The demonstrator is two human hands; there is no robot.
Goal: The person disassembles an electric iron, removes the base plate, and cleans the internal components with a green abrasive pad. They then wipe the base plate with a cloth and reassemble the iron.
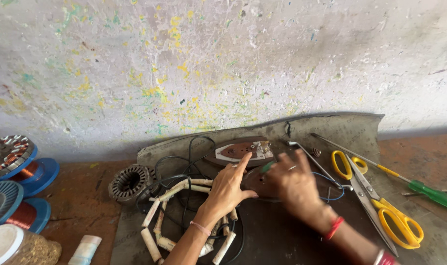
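Hands meet at the middle of the frame over a dark brown iron plate (257, 182) lying on a grey mat (351, 128). The left hand (227, 189) lies flat with fingers spread, its index finger pointing up toward a second iron base (240, 150) just above; it grips nothing. The right hand (293, 182) rests on the plate with fingers curled around something small and green (266, 167); what that is I cannot tell, as the hand is blurred. Under the left wrist a black cord (184, 162) loops beside a string of white ceramic beads (157, 221). A metal motor core (131, 182) sits at the mat's left edge. To the right lie two yellow-handled scissors (393, 216) and a green-handled screwdriver (432, 195). Spools of copper wire (22, 172) stand at the far left.
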